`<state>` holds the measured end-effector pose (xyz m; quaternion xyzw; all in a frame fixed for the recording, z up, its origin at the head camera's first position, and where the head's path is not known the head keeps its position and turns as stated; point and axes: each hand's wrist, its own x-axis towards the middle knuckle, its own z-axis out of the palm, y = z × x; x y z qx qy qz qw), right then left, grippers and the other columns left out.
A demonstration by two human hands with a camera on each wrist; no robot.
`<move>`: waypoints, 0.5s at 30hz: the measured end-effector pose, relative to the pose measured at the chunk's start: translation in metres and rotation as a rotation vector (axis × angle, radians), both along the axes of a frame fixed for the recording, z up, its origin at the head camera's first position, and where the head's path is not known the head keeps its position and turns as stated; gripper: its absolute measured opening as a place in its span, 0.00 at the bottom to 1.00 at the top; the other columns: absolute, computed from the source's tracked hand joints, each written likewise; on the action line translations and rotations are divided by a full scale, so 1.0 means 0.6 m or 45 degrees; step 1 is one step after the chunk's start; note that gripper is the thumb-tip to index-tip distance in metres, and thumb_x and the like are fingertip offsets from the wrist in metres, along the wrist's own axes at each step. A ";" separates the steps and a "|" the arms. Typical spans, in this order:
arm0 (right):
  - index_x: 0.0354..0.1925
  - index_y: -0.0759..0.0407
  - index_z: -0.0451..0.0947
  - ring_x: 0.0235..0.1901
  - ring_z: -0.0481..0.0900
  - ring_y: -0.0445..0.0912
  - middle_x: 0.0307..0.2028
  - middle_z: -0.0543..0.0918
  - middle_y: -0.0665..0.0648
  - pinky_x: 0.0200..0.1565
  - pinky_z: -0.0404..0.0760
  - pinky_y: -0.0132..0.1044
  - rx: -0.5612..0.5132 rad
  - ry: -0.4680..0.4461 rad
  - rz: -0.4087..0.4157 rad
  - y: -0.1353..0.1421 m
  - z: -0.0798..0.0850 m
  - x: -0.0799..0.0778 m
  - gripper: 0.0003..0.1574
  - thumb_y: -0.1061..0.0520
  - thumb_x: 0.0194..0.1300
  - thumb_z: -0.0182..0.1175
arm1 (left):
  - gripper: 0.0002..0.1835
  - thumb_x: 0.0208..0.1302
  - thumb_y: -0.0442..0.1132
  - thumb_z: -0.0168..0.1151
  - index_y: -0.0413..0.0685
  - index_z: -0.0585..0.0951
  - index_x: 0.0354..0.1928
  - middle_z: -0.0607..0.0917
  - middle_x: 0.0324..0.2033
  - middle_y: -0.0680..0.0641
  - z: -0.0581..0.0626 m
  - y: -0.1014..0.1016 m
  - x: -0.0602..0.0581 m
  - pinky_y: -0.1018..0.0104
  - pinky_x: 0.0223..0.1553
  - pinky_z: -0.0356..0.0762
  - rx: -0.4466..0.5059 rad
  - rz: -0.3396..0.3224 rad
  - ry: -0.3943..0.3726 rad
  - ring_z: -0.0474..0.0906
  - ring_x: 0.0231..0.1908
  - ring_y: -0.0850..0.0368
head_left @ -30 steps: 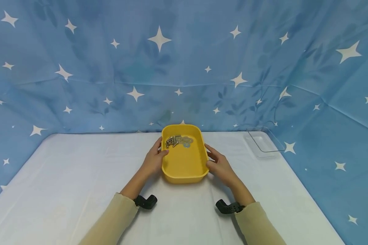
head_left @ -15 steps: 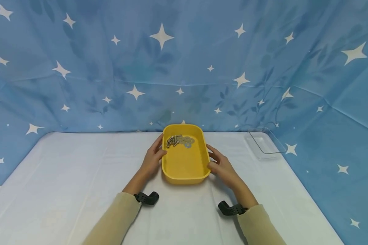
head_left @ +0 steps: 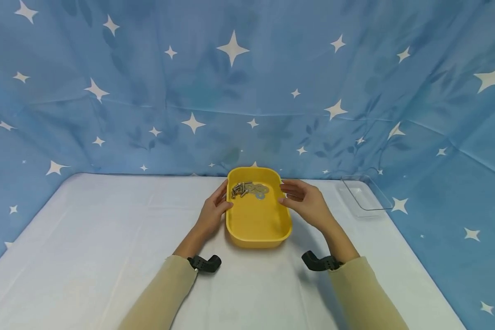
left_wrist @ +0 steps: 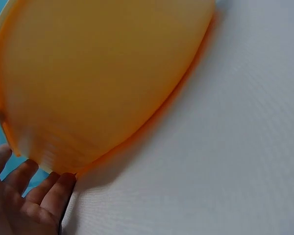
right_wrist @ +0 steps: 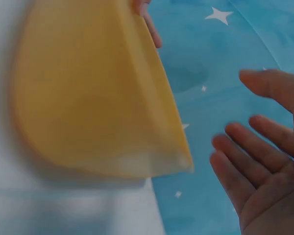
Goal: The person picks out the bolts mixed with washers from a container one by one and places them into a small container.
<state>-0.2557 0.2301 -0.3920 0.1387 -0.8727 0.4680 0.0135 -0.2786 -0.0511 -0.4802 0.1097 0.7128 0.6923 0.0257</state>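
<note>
A yellow plastic tray [head_left: 257, 224] with rounded corners stands in the middle of the white table in the head view. Inside, at its far end, lie several metal screws [head_left: 240, 188] and several flat washers [head_left: 259, 189]. My left hand [head_left: 210, 214] grips the tray's left side, thumb at the rim and fingers against the outer wall. The left wrist view shows those fingers [left_wrist: 54, 193] touching the tray's wall. On the other side my right hand [head_left: 312, 206] is beside the right rim; in the right wrist view its spread fingers [right_wrist: 247, 156] are apart from the tray and hold nothing.
A clear plastic box [head_left: 365, 195] stands at the table's back right corner. The white cloth-covered table [head_left: 107, 243] is bordered at the back and right by a blue star-patterned curtain [head_left: 189, 82].
My right hand has let go of the tray's right side and moved up and farther away along it. The left hand keeps its grip. The whole head view has shifted slightly.
</note>
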 end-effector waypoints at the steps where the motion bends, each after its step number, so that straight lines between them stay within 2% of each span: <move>1: 0.68 0.58 0.73 0.63 0.80 0.58 0.63 0.81 0.63 0.64 0.80 0.49 0.020 -0.006 0.036 -0.005 0.007 -0.006 0.37 0.52 0.64 0.69 | 0.39 0.68 0.32 0.53 0.59 0.56 0.80 0.61 0.78 0.50 -0.001 -0.001 0.000 0.52 0.75 0.64 0.001 0.001 -0.002 0.61 0.77 0.50; 5: 0.67 0.57 0.74 0.63 0.80 0.55 0.63 0.81 0.59 0.64 0.80 0.48 0.125 -0.024 0.146 -0.029 0.032 -0.031 0.36 0.51 0.64 0.69 | 0.39 0.68 0.33 0.53 0.59 0.56 0.80 0.60 0.79 0.51 -0.001 -0.002 0.001 0.51 0.75 0.64 -0.003 -0.004 -0.009 0.60 0.77 0.50; 9: 0.64 0.59 0.77 0.63 0.80 0.56 0.62 0.82 0.60 0.65 0.80 0.48 0.193 -0.023 0.234 -0.057 0.051 -0.054 0.32 0.52 0.63 0.69 | 0.39 0.68 0.33 0.53 0.59 0.56 0.80 0.60 0.79 0.51 0.001 -0.001 0.002 0.52 0.75 0.64 -0.016 0.003 -0.011 0.60 0.77 0.50; 15: 0.64 0.62 0.77 0.64 0.79 0.58 0.62 0.82 0.62 0.67 0.78 0.50 0.266 -0.062 0.332 -0.089 0.055 -0.089 0.31 0.55 0.64 0.68 | 0.40 0.68 0.32 0.53 0.59 0.56 0.80 0.60 0.79 0.51 0.004 0.000 0.002 0.52 0.74 0.67 0.010 -0.003 -0.015 0.61 0.77 0.51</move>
